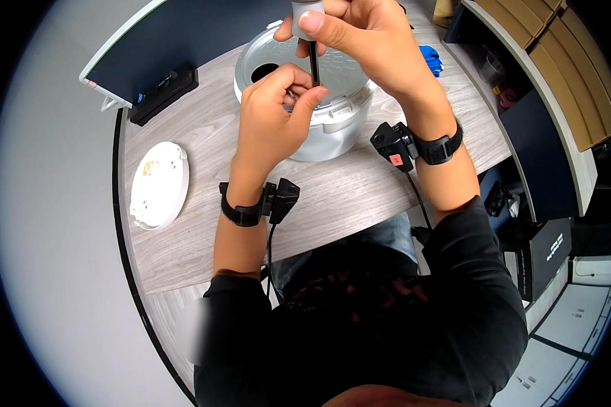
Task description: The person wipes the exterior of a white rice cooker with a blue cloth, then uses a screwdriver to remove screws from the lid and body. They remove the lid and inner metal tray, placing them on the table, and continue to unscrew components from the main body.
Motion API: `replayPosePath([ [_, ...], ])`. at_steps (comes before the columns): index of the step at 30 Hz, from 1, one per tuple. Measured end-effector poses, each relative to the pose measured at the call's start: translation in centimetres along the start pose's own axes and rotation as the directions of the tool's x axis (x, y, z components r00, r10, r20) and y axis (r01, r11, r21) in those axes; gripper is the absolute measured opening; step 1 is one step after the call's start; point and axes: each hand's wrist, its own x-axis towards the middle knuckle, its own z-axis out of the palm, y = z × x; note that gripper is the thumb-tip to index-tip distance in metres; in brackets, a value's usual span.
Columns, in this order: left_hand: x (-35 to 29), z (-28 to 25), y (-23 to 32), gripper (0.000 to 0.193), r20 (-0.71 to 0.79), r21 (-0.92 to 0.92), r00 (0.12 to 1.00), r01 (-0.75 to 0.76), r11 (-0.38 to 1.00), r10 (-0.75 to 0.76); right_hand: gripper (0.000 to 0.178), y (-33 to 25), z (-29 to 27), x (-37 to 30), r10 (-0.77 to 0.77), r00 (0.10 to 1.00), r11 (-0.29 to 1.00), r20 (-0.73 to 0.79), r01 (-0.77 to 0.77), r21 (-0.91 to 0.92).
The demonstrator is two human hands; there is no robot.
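Observation:
A white appliance that looks like a rice cooker stands at the far side of the table, with a silvery patterned top plate and a dark round hole in it. My right hand is wrapped round the grey handle of a screwdriver, held upright with its dark shaft pointing down. At the lower end of the shaft, by the cooker's front rim, my left hand is closed, thumb and forefinger beside the tip. What those fingers pinch is hidden. The tip's contact point is also covered.
A round white cover lies at the table's left. Behind it are a black case and a dark panel. A blue bundle sits right of the cooker. Shelving with cardboard boxes borders the right; cables hang from both wrist devices.

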Motion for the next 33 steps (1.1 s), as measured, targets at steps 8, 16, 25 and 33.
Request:
replayPosePath([
  [8, 0.1, 0.3, 0.3, 0.021, -0.028, 0.069, 0.999, -0.019, 0.997, 0.021, 0.028, -1.6, 1.0, 0.2, -0.048, 0.99, 0.977, -0.135, 0.019, -0.212],
  [16, -0.1, -0.2, -0.1, 0.015, 0.073, -0.109, 0.996, 0.064, 0.992, -0.056, 0.027, -0.4, 0.6, 0.3, -0.067, 0.996, 0.998, -0.065, 0.067, 0.003],
  [25, -0.2, -0.1, -0.8, 0.009, 0.046, -0.17, 0.997, 0.066, 0.983, -0.059, 0.027, 1.1, 0.8, 0.3, -0.104, 0.994, 0.971, -0.026, 0.107, 0.211],
  [33, -0.3, 0.2, -0.5, 0.012, -0.05, -0.089, 0.996, 0.074, 0.993, -0.079, 0.02, -0.2, 1.3, 0.2, 0.008, 0.999, 1.0, -0.045, -0.007, 0.029],
])
